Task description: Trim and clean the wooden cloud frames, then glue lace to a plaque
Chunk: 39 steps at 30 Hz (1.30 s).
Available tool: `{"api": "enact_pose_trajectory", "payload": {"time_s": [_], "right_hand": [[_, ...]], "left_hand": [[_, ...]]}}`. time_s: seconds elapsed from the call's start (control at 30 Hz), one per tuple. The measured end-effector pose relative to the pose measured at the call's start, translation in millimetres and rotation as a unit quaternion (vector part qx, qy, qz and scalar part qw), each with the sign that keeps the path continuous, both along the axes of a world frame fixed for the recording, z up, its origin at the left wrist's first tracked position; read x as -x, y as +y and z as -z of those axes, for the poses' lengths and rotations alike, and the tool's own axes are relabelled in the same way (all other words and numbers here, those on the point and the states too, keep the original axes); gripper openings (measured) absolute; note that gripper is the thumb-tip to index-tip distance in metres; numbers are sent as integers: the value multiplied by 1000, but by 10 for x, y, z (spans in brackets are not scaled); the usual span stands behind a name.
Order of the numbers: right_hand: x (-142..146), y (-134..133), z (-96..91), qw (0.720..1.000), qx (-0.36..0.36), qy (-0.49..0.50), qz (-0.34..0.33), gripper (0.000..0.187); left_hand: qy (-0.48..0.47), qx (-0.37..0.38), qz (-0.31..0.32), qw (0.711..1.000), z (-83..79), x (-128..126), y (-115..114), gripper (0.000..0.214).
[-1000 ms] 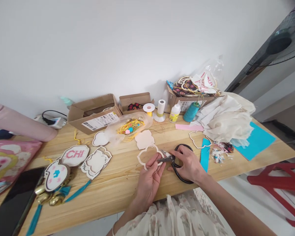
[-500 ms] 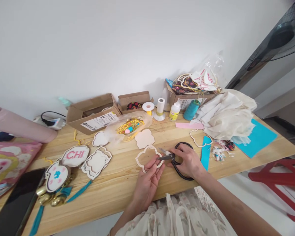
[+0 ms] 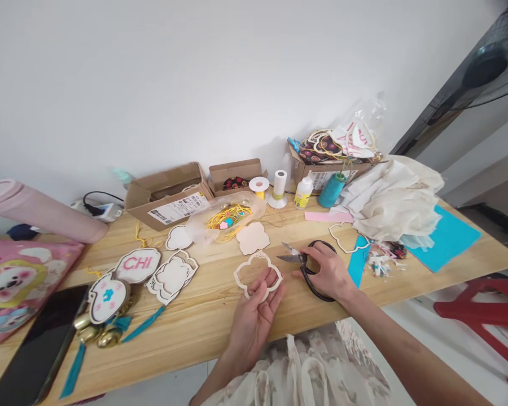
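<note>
My left hand (image 3: pixel 256 310) grips the lower right edge of a pale wooden frame (image 3: pixel 238 274) with a scalloped outline, just above the table. To its right, my right hand (image 3: pixel 328 270) is closed round the black handles of a pair of scissors (image 3: pixel 295 257). The scissor blades are parted and point left, apart from the frame. Behind the frame lies a flat pale scalloped piece (image 3: pixel 254 238). Another thin outline frame (image 3: pixel 336 239) rests beyond the scissors, beside a blue strip (image 3: pixel 358 260).
Along the wall stand cardboard boxes (image 3: pixel 169 211), a glue bottle (image 3: pixel 303 193), a teal thread spool (image 3: pixel 331 190) and a bag of yellow cords (image 3: pixel 226 220). Cream fabric (image 3: pixel 398 197) is heaped at right. A "CHI" plaque (image 3: pixel 138 265), brass bells (image 3: pixel 109 337) and a phone (image 3: pixel 38 344) lie left.
The scissors have drawn back to the right, away from the frame and my left hand. The whole view has shifted slightly. My left hand still holds the frame.
</note>
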State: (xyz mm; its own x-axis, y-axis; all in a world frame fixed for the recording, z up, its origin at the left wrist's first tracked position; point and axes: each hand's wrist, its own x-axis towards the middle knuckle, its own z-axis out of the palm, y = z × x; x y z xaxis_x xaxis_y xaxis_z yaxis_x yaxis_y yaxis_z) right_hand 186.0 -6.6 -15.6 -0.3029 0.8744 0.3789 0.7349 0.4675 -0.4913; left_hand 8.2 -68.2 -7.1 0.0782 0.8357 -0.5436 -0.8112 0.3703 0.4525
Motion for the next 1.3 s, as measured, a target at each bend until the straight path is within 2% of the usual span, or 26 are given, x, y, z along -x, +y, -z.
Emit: {"api": "enact_pose_trajectory", "payload": {"time_s": [0.13, 0.4, 0.67, 1.07, 1.3], "right_hand": [[18, -9, -51, 999, 15, -6, -30, 21], [18, -2, -24, 998, 29, -51, 6, 25], [11, 72, 47, 998, 18, -53, 5, 29], [1, 83, 82, 999, 12, -45, 18, 31], [2, 76, 57, 999, 12, -52, -7, 34]], "left_hand": [[22, -33, -17, 999, 18, -89, 152, 29], [58, -38, -43, 997, 24, -232, 317, 29], [65, -5, -46, 997, -34, -218, 331, 23], [63, 26, -29, 997, -45, -138, 294, 28], [58, 27, -58, 996, -19, -174, 297, 24]]}}
